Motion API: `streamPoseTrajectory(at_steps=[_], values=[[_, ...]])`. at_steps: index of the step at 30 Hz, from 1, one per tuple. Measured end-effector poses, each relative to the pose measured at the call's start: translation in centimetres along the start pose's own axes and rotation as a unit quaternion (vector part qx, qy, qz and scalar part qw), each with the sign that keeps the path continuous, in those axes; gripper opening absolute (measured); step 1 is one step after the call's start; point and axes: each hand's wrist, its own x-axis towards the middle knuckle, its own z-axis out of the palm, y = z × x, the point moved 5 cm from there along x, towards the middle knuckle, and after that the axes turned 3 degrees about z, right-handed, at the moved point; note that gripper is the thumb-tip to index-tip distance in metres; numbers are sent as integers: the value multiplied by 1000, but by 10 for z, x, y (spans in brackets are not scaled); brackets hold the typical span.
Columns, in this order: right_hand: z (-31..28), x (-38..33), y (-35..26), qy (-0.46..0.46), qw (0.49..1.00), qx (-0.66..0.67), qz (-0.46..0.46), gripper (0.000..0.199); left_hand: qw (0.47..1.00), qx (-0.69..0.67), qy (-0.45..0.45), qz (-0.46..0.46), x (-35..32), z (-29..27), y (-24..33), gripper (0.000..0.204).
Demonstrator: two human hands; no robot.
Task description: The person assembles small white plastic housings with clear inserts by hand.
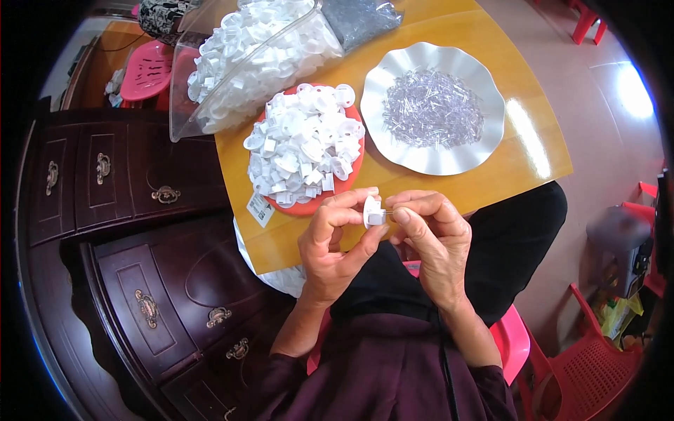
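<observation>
hands (441,242) pinch white piece (376,217), thin pin (390,212); beyond, red tray (303,208), scalloped plate (442,161).

A dark wooden cabinet (179,140) with ornate metal handles (166,195) is occupying the left, a pink slotted seat (130,88) is showing beyond it, red plastic legs (584,27) are resting on the floor (593,140) at upper right, and a red perforated chair (591,375) is standing at lower right near a yellow-green bag (618,316).

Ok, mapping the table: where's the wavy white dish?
In the head view, beyond the right hand, the white dish sits just right of the red tray.
</observation>
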Motion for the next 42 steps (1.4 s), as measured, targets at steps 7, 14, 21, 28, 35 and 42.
streamPoseTrajectory(at_steps=[7, 14, 21, 28, 35, 42], values=[[1, -3, -4, 10, 999, 16, 36, 8, 991, 121, -17, 60, 1, 1, 2, 29], [-3, -1, -1, -11, 1000, -18, -20, 7, 996, 84, 0, 33, 2, 4, 1, 28], [-7, 0, 1, -22, 998, 9, 65, 6, 1000, 3, -31, 3, 0, 4, 5, 32], [-12, -1, -2, -22, 990, 28, 138, 12, 982, -147, -41, -114, -1, -3, -5, 48], [-17, 4, -5, -40, 995, -67, 65, 10, 991, -90, -53, -79, 3, -6, -4, 43], [-16, 5, 2, -35, 992, -47, 110, 9, 997, -14, -55, -48, 9, -7, -4, 35]])
